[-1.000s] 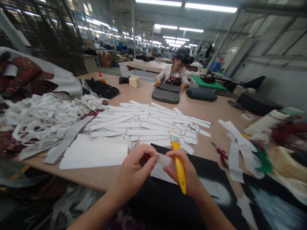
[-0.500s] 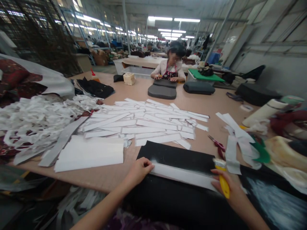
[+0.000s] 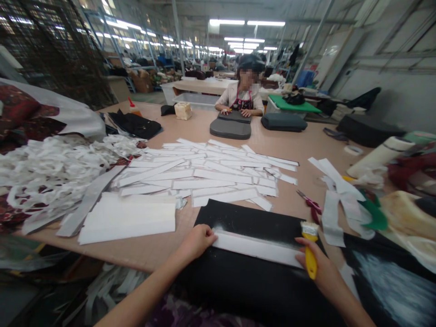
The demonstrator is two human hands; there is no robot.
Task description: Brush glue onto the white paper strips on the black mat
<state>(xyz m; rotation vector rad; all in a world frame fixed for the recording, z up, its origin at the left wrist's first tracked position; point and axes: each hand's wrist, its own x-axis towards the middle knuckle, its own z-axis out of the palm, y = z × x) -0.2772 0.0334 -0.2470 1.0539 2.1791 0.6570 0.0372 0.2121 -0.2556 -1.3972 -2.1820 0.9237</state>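
Observation:
A black sheet (image 3: 245, 281) hangs over the near table edge, its far part lying flat on the top. Across it runs a white strip (image 3: 255, 247). My left hand (image 3: 200, 240) pinches the strip's left end, thumb and fingers closed. At the strip's right end is my right hand (image 3: 316, 261), its fingertips touching the strip. The same hand holds a paintbrush (image 3: 309, 254) with a yellow handle, pale bristles pointing away from me. A patch on the black sheet by the strip's left end looks whitish and shiny.
Many white strips (image 3: 211, 175) lie heaped mid-table. Stacked white sheets (image 3: 129, 218) and tangled white trimmings (image 3: 57, 168) are at left. Scissors (image 3: 311, 206) and loose strips (image 3: 335, 213) lie at right, near a white-smeared black piece (image 3: 391, 281). A co-worker (image 3: 240, 97) sits opposite with grey padded pieces (image 3: 230, 128).
My right hand and the paintbrush have shifted slightly left along the strip. The left hand stays at the left end, almost unmoved. The co-worker's hands moved slightly.

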